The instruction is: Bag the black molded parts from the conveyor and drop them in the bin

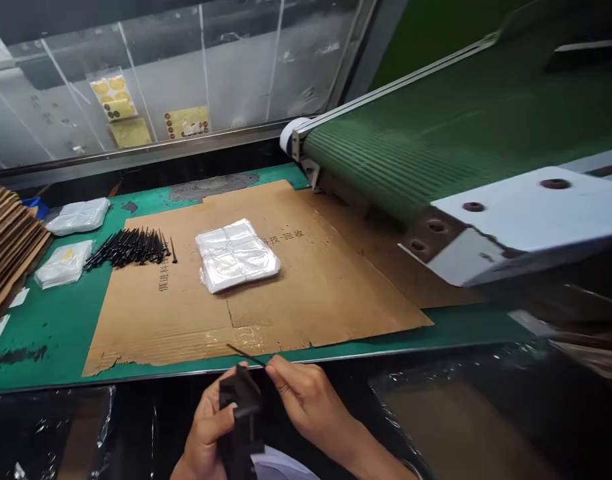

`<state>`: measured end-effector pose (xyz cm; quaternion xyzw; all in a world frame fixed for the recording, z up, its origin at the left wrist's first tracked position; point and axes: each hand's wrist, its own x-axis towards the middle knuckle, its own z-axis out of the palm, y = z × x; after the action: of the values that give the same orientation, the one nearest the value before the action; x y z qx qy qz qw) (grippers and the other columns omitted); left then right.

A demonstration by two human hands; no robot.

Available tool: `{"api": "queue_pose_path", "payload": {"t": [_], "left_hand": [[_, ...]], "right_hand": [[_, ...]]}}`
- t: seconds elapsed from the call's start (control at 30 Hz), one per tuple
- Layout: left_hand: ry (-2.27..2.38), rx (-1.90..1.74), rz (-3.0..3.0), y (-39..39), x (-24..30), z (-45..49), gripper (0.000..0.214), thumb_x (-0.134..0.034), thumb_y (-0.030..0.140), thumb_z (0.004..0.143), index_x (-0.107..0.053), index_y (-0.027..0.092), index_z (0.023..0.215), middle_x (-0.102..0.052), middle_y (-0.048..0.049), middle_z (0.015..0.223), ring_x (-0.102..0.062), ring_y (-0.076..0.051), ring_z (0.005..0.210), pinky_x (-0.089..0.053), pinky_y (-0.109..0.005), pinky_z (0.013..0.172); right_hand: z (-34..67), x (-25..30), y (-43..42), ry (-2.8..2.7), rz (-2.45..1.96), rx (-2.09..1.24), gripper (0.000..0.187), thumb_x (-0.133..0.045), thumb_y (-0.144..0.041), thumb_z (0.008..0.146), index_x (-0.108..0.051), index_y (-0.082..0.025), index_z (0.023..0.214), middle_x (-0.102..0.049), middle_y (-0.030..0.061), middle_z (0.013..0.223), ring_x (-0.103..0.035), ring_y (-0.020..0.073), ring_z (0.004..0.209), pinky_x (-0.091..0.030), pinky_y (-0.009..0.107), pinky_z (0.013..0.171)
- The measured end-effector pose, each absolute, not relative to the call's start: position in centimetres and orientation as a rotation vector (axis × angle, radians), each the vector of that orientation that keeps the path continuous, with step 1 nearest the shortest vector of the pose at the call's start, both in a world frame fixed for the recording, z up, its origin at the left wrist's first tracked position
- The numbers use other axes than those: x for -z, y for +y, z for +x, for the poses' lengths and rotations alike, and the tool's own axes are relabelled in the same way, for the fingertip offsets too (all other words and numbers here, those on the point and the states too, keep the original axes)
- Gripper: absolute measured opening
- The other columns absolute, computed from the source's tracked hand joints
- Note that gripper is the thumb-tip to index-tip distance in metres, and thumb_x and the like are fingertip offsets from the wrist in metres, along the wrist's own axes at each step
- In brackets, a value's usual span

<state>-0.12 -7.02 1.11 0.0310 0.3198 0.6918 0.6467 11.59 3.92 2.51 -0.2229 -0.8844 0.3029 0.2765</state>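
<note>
My left hand [206, 427] is wrapped round a black moulded part [242, 407], thumb across its front, just below the table edge. Beside it, my right hand [311, 400] pinches a thin black rod [246, 355], which slants up and left over the top of the moulded part. Whether rod and part touch, I cannot tell. On the cardboard sheet [326, 293] beyond my hands lies a stack of clear plastic bags [239, 257]. A heap of similar-looking black pins [129, 248] spreads at the sheet's left edge.
A green conveyor belt [411, 160] with a white end block [531, 213] juts in from the right. More bag bundles [65, 263] and stacked cardboard [11, 247] stand at left on the green mat [61, 320]. Plastic-lined boxes [451, 427] flank me below the table.
</note>
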Motion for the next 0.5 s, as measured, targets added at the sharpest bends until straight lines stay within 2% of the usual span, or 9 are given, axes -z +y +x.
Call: {"api": "queue_pose_path", "payload": {"t": [0.07,0.13,0.3,0.4,0.5], "left_hand": [[0.58,-1.455,0.101,-7.0,-1.1,0.5,0.05,-0.074,0.02,0.059,-0.062,0.015,0.107,-0.051,0.0036,0.051,-0.041,-0.005,0.039,-0.029,-0.016,0.039],[0.469,-1.397,0.056,-7.0,-0.6,1.1,0.053,-0.072,0.015,0.057,-0.061,0.019,0.108,-0.053,0.003,0.052,-0.042,-0.006,0.038,-0.028,-0.018,0.039],[0.289,-1.275,-0.058,-7.5,1.1,1.8,0.047,-0.061,0.023,0.065,-0.059,0.022,0.111,-0.06,-0.0029,0.056,-0.048,-0.012,0.039,-0.019,-0.023,0.038],[0.252,-1.222,-0.175,-7.9,1.1,1.6,0.04,-0.061,0.031,0.065,-0.062,0.023,0.105,-0.062,-0.0034,0.064,-0.047,-0.011,0.04,-0.012,-0.026,0.039],[0.275,-1.186,-0.204,-7.9,0.6,1.1,0.032,-0.061,0.037,0.065,-0.065,0.024,0.094,-0.06,-0.0006,0.064,-0.043,-0.009,0.035,-0.006,-0.027,0.04]], "right_hand": [[11.6,-1.8,4.6,-2.321,-0.693,-0.798,0.038,-0.029,-0.029,0.094,-0.041,-0.021,0.059,-0.047,-0.0028,0.047,-0.045,0.0104,0.039,-0.032,0.022,0.041],[11.8,-1.1,5.6,-2.284,-0.768,-0.737,0.036,-0.033,-0.034,0.093,-0.046,-0.022,0.062,-0.051,-0.002,0.049,-0.048,0.0113,0.04,-0.035,0.021,0.042],[12.4,0.2,9.2,-2.318,-0.92,-0.34,0.033,-0.036,-0.043,0.088,-0.055,-0.02,0.073,-0.06,0.0042,0.061,-0.057,0.0173,0.053,-0.039,0.025,0.047],[12.8,1.1,11.1,-2.332,-1.085,-0.15,0.037,-0.032,-0.047,0.087,-0.055,-0.021,0.075,-0.06,0.008,0.07,-0.058,0.0238,0.064,-0.037,0.029,0.049],[13.3,2.0,12.7,-2.285,-1.203,-0.198,0.033,-0.032,-0.046,0.085,-0.054,-0.022,0.079,-0.057,0.0103,0.08,-0.055,0.0299,0.078,-0.036,0.034,0.056]]}}
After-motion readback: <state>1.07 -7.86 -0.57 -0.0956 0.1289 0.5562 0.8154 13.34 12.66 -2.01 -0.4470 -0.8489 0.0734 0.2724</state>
